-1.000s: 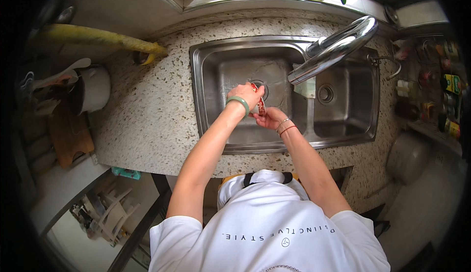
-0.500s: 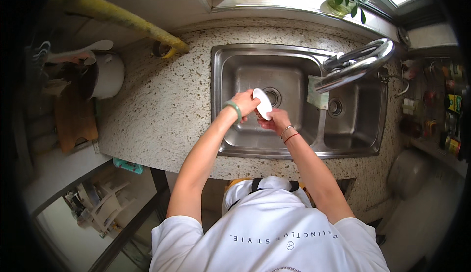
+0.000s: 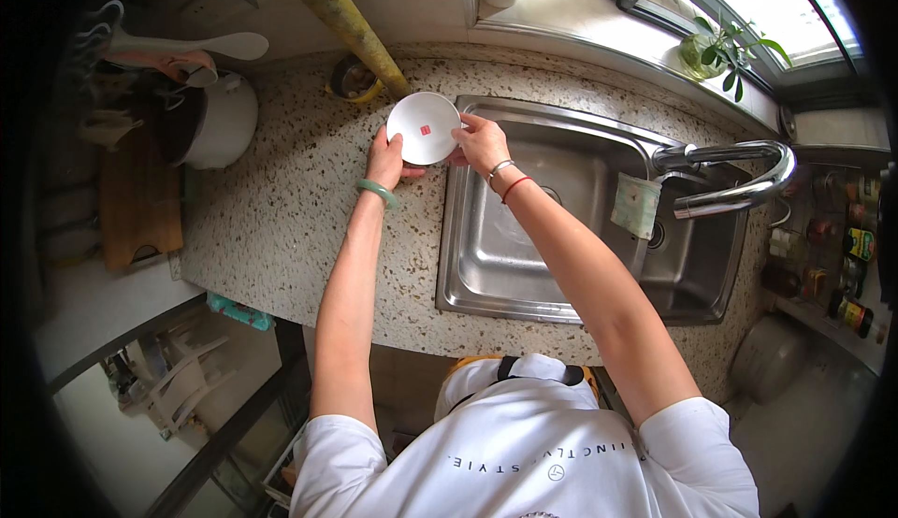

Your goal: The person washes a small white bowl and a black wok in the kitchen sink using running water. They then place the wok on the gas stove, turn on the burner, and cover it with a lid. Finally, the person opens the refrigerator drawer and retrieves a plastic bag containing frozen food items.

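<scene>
white bowl [image 3: 424, 128] between left hand [image 3: 385, 160] and right hand [image 3: 480, 142], over counter edge

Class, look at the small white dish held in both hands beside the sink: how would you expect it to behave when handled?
The white dish looks glazed and rigid, so probably breakable against the stone counter. Held beside the sink, it may be wet and slippery. Left hand and right hand both grip its rim.

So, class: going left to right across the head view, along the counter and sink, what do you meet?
Wooden board → white pot → left hand → small white dish → right hand → steel sink → cloth → tap
</scene>
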Available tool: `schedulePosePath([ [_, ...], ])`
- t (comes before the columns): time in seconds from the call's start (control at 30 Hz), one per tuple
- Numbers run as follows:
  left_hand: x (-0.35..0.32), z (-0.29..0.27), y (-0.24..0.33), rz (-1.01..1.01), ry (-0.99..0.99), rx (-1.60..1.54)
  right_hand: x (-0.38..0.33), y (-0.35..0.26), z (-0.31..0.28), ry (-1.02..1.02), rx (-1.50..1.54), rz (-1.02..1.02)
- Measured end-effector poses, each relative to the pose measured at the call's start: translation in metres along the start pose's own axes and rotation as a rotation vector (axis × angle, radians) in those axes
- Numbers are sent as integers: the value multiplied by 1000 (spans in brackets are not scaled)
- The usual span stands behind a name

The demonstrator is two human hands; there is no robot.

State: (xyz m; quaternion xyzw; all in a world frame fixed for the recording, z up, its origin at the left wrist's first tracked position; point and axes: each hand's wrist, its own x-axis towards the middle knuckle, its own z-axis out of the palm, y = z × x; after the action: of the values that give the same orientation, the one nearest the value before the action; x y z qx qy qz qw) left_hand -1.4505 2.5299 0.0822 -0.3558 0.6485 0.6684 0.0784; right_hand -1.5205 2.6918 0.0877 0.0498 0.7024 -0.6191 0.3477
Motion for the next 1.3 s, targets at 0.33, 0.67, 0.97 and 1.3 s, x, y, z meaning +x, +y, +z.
schedulePosePath([
  [0.33,29,-10,-10,14,28,39,17,2,14,53,77,36],
  [0.67,7,-15,4,54,87,171,12,9,9,-4,238,94],
  [0.97,-80,39,0,488,39,39,-102,58,-104,-51,621,84],
  [1.3,-144,189,-66,661,-337,1302,-195,146,-152,564,-728,47],
])
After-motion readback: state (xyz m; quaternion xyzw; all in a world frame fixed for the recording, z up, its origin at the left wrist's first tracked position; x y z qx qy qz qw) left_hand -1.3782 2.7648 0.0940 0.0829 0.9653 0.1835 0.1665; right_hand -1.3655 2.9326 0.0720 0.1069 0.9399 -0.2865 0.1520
